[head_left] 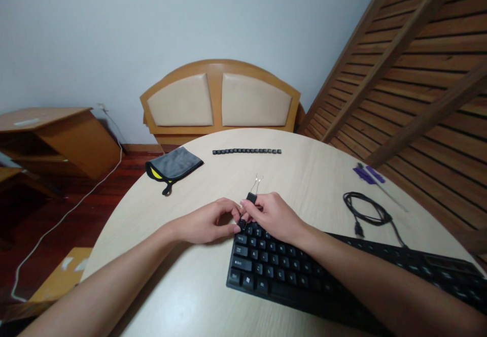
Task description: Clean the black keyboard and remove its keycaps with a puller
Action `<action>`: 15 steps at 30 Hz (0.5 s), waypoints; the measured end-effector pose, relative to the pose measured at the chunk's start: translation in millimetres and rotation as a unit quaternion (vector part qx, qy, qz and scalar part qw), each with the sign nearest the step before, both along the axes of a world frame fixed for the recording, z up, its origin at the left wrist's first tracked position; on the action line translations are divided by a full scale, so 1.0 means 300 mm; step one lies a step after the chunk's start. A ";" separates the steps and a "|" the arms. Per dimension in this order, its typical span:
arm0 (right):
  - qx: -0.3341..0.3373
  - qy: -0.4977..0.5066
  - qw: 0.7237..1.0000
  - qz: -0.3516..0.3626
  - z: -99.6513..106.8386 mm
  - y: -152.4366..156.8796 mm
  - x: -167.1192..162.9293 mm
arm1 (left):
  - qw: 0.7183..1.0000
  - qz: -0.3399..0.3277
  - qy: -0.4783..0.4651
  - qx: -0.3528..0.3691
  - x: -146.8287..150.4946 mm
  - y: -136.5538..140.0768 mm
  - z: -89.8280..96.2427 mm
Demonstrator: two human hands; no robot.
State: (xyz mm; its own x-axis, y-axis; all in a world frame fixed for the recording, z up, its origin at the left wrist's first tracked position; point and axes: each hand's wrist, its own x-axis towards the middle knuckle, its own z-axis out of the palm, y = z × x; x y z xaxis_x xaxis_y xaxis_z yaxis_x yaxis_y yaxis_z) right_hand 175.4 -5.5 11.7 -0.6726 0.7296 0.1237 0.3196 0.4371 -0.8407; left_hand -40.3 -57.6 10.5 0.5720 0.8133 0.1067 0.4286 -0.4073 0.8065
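Note:
My right hand (274,214) is closed around a keycap puller (251,197), a black handle with two thin wire loops pointing away from me. The puller's near end is hidden among the fingers. At the upper left corner of a black keyboard (243,264), my left hand (207,221) has thumb and fingertips drawn together on a small black keycap (242,223). The two hands meet there, fingertips touching or nearly so. Part of the keyboard's top edge lies under my right hand and forearm. Farther off, a row of several loose black keycaps (247,150) lies on the table.
On the round pale table (171,286), a folded grey cloth (175,165) with yellow lining lies at left. A coiled black cable (367,220) and a purple-headed brush (371,175) lie at right. A padded wooden headboard (220,96) stands behind the table's far edge.

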 end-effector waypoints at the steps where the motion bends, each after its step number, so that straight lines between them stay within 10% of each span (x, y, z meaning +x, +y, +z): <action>1: -0.017 0.012 1.000 0.000 -0.004 0.003 0.000 | 1.000 0.008 -0.003 -0.005 0.002 0.000 -0.001; 15: -0.078 0.090 0.991 -0.064 -0.022 0.030 0.001 | 0.986 0.100 -0.114 -0.070 0.043 0.015 -0.035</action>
